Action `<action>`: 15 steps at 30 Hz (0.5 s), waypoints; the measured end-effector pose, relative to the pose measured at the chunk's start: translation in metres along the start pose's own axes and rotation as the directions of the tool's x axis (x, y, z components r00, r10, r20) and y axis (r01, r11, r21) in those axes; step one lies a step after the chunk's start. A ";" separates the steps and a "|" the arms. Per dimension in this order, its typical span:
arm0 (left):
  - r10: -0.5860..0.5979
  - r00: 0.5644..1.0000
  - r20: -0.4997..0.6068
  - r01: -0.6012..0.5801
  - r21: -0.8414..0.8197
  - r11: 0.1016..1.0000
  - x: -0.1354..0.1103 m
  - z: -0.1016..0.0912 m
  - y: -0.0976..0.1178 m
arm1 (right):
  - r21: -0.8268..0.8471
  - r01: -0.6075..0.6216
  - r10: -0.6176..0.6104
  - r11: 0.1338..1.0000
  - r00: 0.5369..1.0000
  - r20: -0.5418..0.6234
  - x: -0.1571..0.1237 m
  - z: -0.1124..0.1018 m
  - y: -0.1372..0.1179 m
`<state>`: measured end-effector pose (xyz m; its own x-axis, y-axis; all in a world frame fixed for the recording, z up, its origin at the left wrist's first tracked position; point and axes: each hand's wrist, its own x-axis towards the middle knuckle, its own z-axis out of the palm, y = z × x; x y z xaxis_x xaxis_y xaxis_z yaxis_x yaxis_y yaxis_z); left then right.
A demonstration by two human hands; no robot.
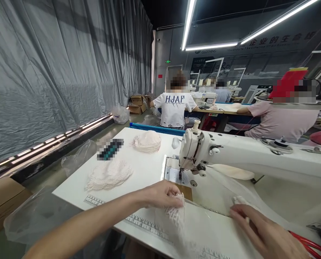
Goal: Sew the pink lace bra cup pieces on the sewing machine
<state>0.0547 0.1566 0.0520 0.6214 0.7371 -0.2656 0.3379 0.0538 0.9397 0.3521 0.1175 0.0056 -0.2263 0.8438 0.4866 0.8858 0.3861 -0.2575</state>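
My left hand (162, 194) pinches a strip of white lace trim (176, 212) at the front of the white sewing table (149, 169). My right hand (260, 230) presses and grips the other end of the same sheer white fabric (217, 219), near the right edge. The fabric lies stretched between both hands, just in front of the needle (180, 176) of the white sewing machine (230, 151). The machine's arm runs off to the right above the fabric.
Two piles of white lace pieces (109, 174) (147, 141) lie on the table's left half, with a dark object (109, 149) near them. Clear plastic bags (36, 216) hang at the left. Cardboard boxes (4, 201) sit on the floor. Other people sit at machines ahead.
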 end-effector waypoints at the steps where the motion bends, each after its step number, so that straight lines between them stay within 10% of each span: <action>1: 0.002 1.000 0.020 -0.003 0.024 1.000 0.000 0.003 0.004 | 0.074 0.023 -0.026 0.997 0.999 0.032 0.003 -0.003 -0.014; 4: 0.006 0.997 0.073 -0.015 0.121 0.993 -0.005 0.011 0.017 | 0.322 0.151 -0.209 0.935 0.966 0.153 0.018 -0.009 -0.060; 7: 0.032 0.997 0.072 -0.045 0.177 0.983 -0.016 0.014 0.030 | 0.499 0.017 -0.215 0.866 0.915 0.342 0.034 -0.007 -0.088; 11: 0.047 0.999 -0.014 -0.043 0.218 0.975 -0.022 0.007 0.034 | 0.559 -0.201 -0.147 0.804 0.845 0.514 0.045 0.003 -0.087; 15: 0.035 0.991 -0.130 0.018 0.387 0.922 0.003 -0.004 0.016 | 0.332 -0.054 -0.102 0.942 0.895 0.433 0.054 0.025 -0.067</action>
<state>0.0591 0.1626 0.0671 0.5357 0.8199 -0.2019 0.5961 -0.1979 0.7782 0.2706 0.1467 0.0278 -0.4682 0.8779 0.1001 0.7116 0.4418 -0.5463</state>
